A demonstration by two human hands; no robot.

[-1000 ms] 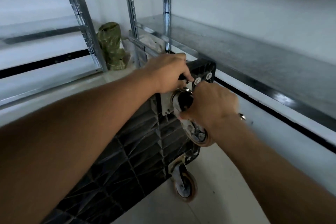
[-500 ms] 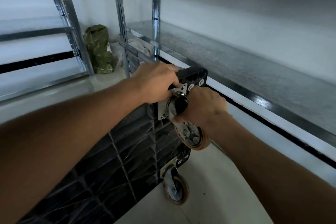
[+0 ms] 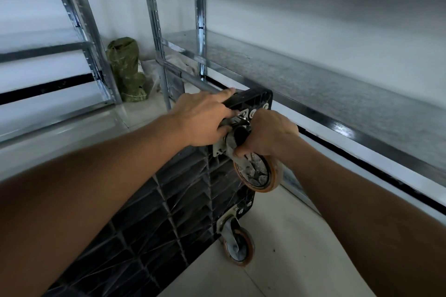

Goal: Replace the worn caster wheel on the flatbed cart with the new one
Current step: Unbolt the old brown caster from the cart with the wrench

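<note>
Right fingers [image 3: 242, 150] curl tight round the caster [image 3: 259, 173] fork, right hand [image 3: 271, 132] above its orange wheel; caster sits at the upper far corner of the tipped cart [image 3: 188, 200]; left hand [image 3: 202, 120] lies on that corner, forefinger straight along the top edge, the others curled on a metal piece [image 3: 239, 118] at the plate; a second caster [image 3: 237, 246] hangs at the lower corner.

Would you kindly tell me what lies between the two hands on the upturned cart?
In the head view, the swivel fork of the upper caster and its mounting plate lie between the left hand and the right hand, which grips that fork.
</note>
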